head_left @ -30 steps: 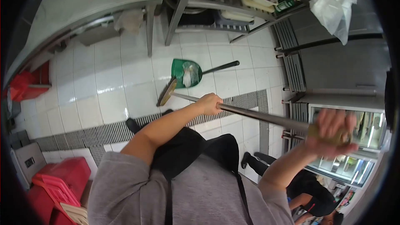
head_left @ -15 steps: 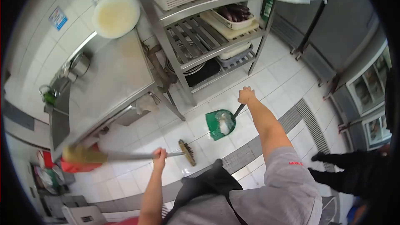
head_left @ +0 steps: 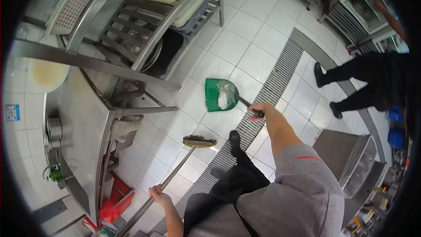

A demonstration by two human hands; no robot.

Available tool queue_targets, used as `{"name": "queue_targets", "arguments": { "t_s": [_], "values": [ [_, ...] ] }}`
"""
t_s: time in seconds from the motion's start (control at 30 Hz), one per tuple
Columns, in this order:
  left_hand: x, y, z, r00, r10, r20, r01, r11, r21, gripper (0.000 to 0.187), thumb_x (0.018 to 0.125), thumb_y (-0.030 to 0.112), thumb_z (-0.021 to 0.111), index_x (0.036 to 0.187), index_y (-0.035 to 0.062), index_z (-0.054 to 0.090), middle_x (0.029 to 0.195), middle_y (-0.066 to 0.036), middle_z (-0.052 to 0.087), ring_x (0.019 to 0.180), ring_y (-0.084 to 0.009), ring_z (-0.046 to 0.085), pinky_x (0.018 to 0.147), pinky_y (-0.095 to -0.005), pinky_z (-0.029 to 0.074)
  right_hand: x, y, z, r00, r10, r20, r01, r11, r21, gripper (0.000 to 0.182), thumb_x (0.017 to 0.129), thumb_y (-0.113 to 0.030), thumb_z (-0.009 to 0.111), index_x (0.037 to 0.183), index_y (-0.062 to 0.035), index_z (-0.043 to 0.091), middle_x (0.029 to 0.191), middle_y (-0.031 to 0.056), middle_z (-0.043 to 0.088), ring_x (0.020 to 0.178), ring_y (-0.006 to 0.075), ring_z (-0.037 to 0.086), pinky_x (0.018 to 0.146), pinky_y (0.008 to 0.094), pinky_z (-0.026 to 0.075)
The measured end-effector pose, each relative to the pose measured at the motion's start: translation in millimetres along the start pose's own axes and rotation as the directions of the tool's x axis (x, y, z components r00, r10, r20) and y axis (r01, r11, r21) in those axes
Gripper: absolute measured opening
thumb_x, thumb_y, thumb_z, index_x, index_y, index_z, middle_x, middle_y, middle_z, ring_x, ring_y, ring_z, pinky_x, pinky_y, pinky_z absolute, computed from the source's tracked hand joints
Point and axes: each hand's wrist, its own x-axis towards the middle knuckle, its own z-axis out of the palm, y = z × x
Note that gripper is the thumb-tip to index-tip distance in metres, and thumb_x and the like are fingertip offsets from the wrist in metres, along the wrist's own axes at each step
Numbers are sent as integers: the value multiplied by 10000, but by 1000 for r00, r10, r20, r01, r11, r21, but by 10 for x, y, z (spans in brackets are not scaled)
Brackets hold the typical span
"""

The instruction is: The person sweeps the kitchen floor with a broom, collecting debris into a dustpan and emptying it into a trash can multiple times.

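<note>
Right grip moved from broom to dustpan, clasping it, left grip around broom

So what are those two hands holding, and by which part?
The left hand grips the broom by its long shaft; the right hand holds the green dustpan by its dark handle, near the far end.

Bottom edge is cropping the grey metal broom handle; right fingers are partly hiding the black dustpan handle.
</note>
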Motion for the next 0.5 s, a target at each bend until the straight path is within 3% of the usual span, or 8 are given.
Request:
{"name": "queue_targets", "arguments": {
  "t_s": [0.03,0.07,0.1,0.3,0.33,0.4,0.47,0.5],
  "values": [
    [56,-48,-22,1000,18,4,-18,1000,6,324,830,122,396,551,135,232,457,29,199,458,-84,205,525,-250,323,287,358,-86,985,-5,172,-1,999,35,250,739,-196,589,837,22,515,754,156,602,550,182,590,489,301,518],
    [111,-76,-23,999,37,13,-37,999,10,326,832,127,397,549,134,236,457,28,202,456,-86,203,526,-252,327,93,603,54,993,26,113,-46,984,171,169,751,-173,562,726,-21,494,584,76,545,468,129,527,433,248,480],
    [147,-62,18,1000,23,21,-23,1000,-18,328,839,138,400,553,133,240,459,25,208,452,-88,207,523,-256,328,243,942,60,917,-186,353,43,926,375,166,753,-143,541,640,-71,442,527,24,470,419,105,462,393,227,431],
    [503,-154,200,986,-4,165,6,1000,-11,300,852,158,404,589,135,261,481,29,224,460,-79,220,518,-252,329,-433,2063,559,906,-318,278,-139,398,907,170,756,-75,504,616,-75,407,488,4,422,390,85,421,363,188,392],
    [589,-284,197,999,-54,8,53,997,57,254,856,176,411,633,138,296,527,36,259,491,-73,273,532,-241,336,-475,2304,525,925,-343,162,-13,399,917,169,757,-75,508,618,-75,411,495,4,424,385,80,415,356,179,384],
    [575,-246,365,990,-11,140,-9,990,140,201,855,191,429,686,135,335,590,37,307,546,-74,324,535,-232,346,-570,2870,443,870,-492,-27,249,392,885,158,765,-75,514,632,-72,429,511,0,431,376,61,396,337,159,361],
    [677,-249,489,907,8,421,-49,995,88,231,862,182,426,657,129,332,528,44,269,497,-66,296,486,-233,298,-1320,3104,442,902,-422,93,4,225,974,174,754,-82,518,619,-81,408,514,-9,422,412,59,408,365,173,354],
    [713,-297,587,886,-6,464,-20,999,49,220,855,173,436,659,121,349,528,47,278,497,-61,305,479,-226,297,-1437,3336,451,891,-453,19,64,169,984,127,756,-76,526,699,-74,412,548,-8,436,423,47,411,366,160,351]
  ]
}}
